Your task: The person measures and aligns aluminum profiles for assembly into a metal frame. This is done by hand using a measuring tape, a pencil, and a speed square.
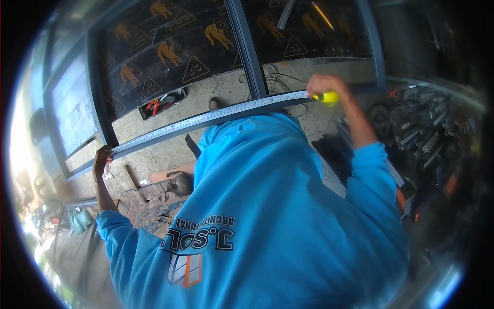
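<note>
My right hand (326, 85) is closed around a bright yellow tape measure (330, 97) near the right end of a dark metal frame rail (170, 135). The pulled-out blade (211, 116) lies along that rail, sloping down to the left, with its scale facing up. At the far end of the blade, my left hand (102, 157) pinches the tape's tip by the frame's corner. The fingertips there are small and dark in view. A grey upright bar (247, 51) meets the rail between my hands.
Dark printed panels (175, 46) lie behind the frame. Below them stands an open tray with red-handled tools (154, 106) on the concrete floor. Metal profiles (427, 129) are piled at right. A patterned rug (154, 208) and a wood strip (131, 176) lie at lower left.
</note>
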Demonstrator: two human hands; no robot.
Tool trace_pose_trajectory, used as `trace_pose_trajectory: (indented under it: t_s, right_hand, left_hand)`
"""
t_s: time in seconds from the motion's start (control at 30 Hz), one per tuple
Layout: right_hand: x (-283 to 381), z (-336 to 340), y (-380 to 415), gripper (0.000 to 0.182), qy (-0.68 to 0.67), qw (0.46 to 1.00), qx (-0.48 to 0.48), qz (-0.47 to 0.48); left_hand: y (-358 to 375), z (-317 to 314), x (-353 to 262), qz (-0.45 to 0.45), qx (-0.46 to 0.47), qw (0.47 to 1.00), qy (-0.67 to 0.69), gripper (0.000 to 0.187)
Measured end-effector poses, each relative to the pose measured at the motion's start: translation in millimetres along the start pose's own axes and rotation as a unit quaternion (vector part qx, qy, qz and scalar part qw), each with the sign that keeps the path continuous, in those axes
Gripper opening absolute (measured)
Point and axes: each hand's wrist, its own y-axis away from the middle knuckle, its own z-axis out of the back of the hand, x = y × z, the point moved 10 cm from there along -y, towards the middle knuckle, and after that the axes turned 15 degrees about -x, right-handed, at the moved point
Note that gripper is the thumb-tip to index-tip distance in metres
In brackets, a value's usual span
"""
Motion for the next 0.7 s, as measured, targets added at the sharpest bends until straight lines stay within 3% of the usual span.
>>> trace_pose_trajectory:
  t_s: [0.7]
  right_hand:
    - [-4, -3, -2, 0.027, 0.007, 1.0, -0.002, -0.003]
  left_hand:
    - [9, -5, -12, -0.006, 0.002, 1.0, 0.007, 0.017]
